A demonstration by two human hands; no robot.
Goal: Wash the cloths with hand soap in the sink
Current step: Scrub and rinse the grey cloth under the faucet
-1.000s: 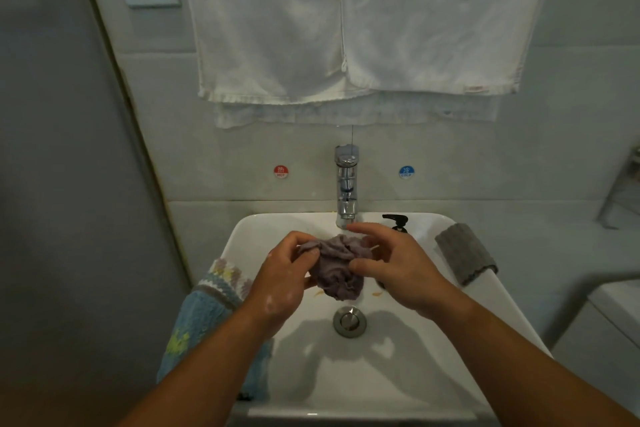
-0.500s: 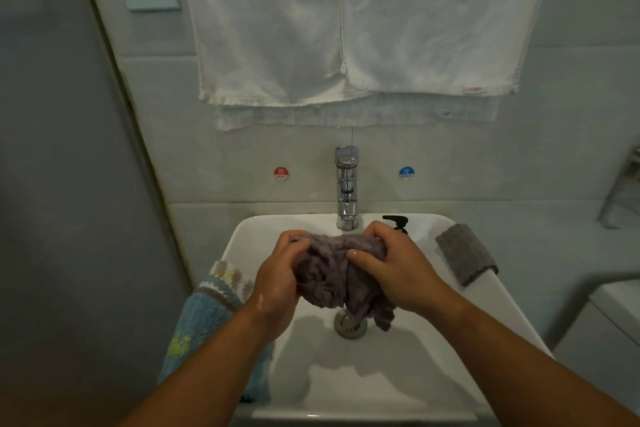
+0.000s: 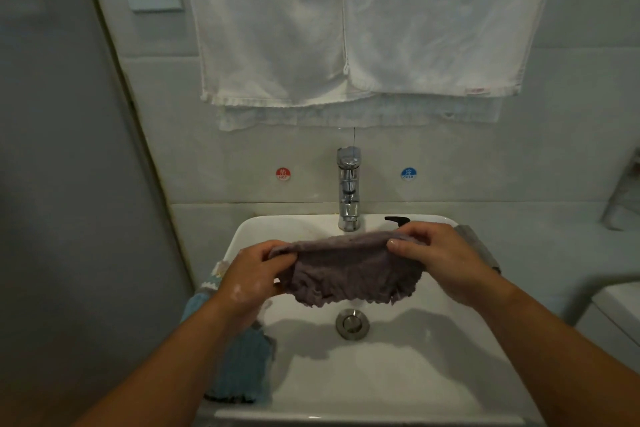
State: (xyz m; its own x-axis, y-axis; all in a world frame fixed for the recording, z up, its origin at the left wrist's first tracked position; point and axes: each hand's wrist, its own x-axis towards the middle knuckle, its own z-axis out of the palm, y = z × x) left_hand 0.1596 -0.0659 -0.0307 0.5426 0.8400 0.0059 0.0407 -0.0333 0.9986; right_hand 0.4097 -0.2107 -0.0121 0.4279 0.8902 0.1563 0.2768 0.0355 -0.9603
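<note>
A wet purple-grey cloth (image 3: 349, 270) hangs spread out above the white sink (image 3: 398, 388). My left hand (image 3: 249, 277) pinches its left top corner and my right hand (image 3: 436, 256) pinches its right top corner, so the cloth is stretched between them over the drain (image 3: 352, 323). White suds cling to the back of my left hand. The black pump head of the hand soap (image 3: 397, 219) shows just behind my right hand; the bottle is hidden.
A chrome tap (image 3: 349, 187) stands at the back rim, no water visibly running. A blue knitted cloth (image 3: 239, 371) drapes over the sink's left rim, a grey cloth (image 3: 479, 246) lies on the right rim. White towels (image 3: 346, 28) hang above.
The cloth was bunched between both hands; the hands have since moved apart and pulled it open into a flat, stretched sheet.
</note>
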